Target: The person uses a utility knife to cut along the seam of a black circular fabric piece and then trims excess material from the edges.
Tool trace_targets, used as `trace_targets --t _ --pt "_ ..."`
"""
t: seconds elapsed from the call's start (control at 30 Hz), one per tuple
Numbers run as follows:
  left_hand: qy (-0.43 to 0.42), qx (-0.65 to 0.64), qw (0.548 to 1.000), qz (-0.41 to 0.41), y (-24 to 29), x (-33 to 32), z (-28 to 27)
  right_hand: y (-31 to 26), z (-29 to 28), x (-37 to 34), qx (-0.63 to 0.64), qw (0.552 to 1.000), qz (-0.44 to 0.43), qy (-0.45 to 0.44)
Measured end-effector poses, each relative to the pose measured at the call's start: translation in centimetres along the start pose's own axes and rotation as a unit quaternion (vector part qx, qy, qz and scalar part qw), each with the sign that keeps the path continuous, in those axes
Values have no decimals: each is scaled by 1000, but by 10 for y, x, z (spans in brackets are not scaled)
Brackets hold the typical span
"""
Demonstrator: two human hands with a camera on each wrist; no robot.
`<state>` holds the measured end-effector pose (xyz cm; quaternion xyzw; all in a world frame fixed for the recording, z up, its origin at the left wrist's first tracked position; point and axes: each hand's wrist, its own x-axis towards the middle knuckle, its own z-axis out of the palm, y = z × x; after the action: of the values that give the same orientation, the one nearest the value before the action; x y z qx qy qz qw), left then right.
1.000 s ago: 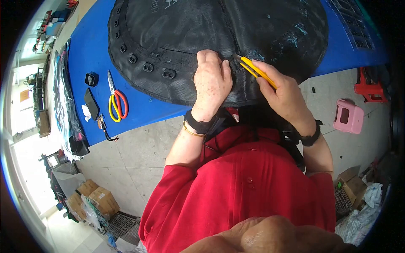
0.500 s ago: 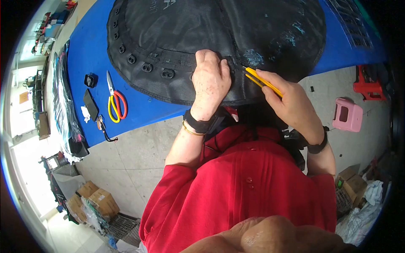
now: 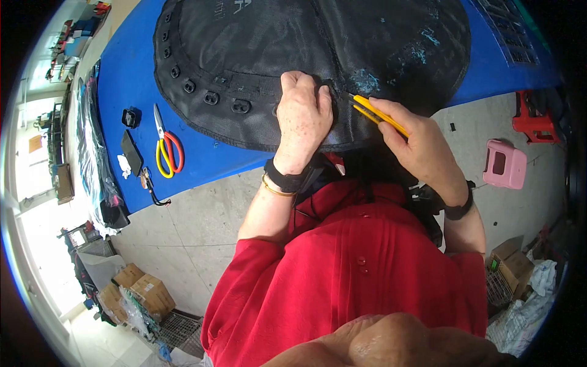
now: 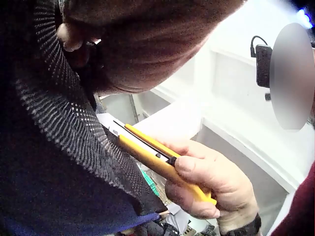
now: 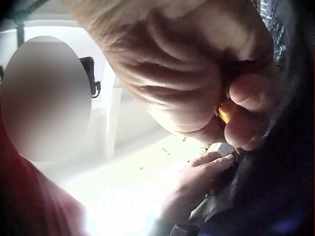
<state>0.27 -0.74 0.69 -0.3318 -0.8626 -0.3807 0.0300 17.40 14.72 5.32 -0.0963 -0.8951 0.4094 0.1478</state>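
A large rounded black mesh piece [image 3: 269, 46] lies over the front of the blue table, with a seam running down its middle. My left hand [image 3: 301, 116] rests on it left of the seam, fingers curled and gripping the mesh at its near part. In my right hand [image 3: 422, 147] is a yellow utility knife [image 3: 382, 115], its tip close to the mesh just right of the seam. The left wrist view shows the thumb pressed along the knife [image 4: 147, 155], blade pointing at the mesh edge. Small black plastic eyelets [image 3: 211, 98] line the left border of the mesh.
Red-and-yellow scissors [image 3: 168, 147], a black ring-shaped part [image 3: 130, 117] and a dark flat piece [image 3: 131, 153] lie at left on the blue table [image 3: 202, 159]. Blue thread-like scraps [image 3: 365, 81] cling to the mesh. A pink stool [image 3: 505, 164] stands on the floor at right.
The right hand with the knife has drawn slightly right, away from the seam. The left hand has stayed nearly in place on the mesh.
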Motion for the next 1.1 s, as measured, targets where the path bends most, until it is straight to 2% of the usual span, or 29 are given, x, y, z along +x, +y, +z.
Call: trace_targets --t 0.27,0.57,0.67,0.87,0.97,1.1 --pt "0 1 1000 -2 -1 0 1 2 8 14 -4 999 -7 33" --pt "3 5 1000 4 -3 0 2 5 16 19 13 999 -8 33" --pt "-4 8 1000 -12 0 0 0 0 13 17 17 999 33 9" --pt "0 5 1000 -2 -2 0 0 -3 8 12 15 1000 17 4" --pt "-6 2 1000 -11 -2 0 0 -7 -3 8 22 998 54 -38" --pt "7 4 1000 2 -4 -2 1 -5 -4 0 5 998 47 -31"
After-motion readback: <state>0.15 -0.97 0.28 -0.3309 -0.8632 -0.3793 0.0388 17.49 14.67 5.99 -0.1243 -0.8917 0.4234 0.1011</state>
